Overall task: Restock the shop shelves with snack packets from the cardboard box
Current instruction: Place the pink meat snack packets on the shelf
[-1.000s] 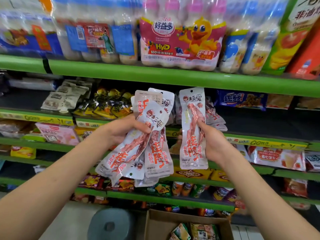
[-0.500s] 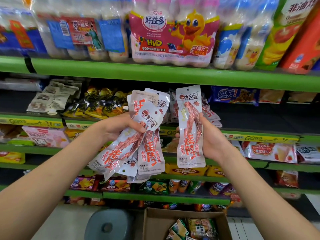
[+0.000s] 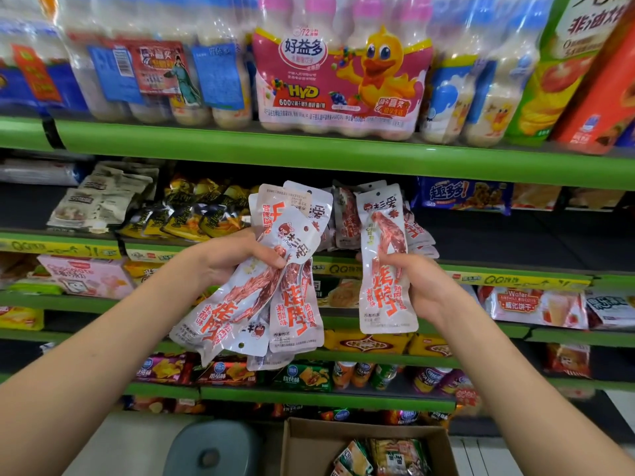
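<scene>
Apparently several packets (image 3: 254, 290) overlap, uncountable, behind left hand (image 3: 228, 259)

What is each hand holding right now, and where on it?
The left hand grips a fanned bunch of white snack packets around their middles. The right hand holds a single packet upright at its middle, by its right edge.

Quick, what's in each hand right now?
Left hand: grips a bunch of snack packets.
Right hand: grips a single snack packet.
</scene>
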`<state>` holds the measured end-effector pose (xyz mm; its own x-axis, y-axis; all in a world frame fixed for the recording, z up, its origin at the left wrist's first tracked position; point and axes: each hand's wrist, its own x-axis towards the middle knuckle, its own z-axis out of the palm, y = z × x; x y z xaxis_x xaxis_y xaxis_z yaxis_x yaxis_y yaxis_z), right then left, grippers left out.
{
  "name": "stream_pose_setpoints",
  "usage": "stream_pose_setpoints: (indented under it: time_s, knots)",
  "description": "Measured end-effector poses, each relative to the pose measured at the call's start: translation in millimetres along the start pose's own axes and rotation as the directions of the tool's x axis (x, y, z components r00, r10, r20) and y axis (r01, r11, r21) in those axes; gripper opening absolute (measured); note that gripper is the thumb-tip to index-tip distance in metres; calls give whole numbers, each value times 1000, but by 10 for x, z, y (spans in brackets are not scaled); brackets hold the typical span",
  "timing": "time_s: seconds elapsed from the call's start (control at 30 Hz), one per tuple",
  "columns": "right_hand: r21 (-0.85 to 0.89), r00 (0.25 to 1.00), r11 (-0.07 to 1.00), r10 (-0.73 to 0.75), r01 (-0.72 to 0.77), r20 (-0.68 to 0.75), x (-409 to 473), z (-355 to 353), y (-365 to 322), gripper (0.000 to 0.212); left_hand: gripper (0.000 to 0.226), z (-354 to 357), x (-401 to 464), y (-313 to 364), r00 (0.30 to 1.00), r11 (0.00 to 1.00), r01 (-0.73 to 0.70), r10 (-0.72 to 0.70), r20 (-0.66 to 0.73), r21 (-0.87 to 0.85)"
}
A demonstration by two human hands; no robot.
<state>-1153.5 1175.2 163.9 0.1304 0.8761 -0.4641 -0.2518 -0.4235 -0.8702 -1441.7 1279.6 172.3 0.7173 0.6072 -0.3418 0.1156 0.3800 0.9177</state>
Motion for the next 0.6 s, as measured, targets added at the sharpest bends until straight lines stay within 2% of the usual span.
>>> stream_pose_setpoints:
  time_s: [0.13,0.27,0.37,0.47,0.53,0.6]
  knots:
    - [-33,989,998,-59,55,-136,73,-95,-196,23,82,-40,-34,17,1000,1000,1,-1,-20,-13]
    - [-178,976,977,-147,118,-160,162,-209,-403,23,92,-77,-64,23,999,999,6,-7,-36,-45]
    - [-228,953,957,-227,180,-200,285,-233,-558,29,80,-87,-72,24,998,998,17,-20,-51,-52]
    - [-303,903,922,-328,242,-277,495,-219,-687,51,63,-86,-77,35,998,998,28,-31,-55,-57]
    - [-428,860,870,-399,245,-319,676,-189,-757,62,61,-76,-78,49,999,997,34,-36,-41,-65]
    - [-616,812,754,-497,229,-307,835,-105,-837,61,61,-67,-62,63,998,997,30,-33,-47,-65]
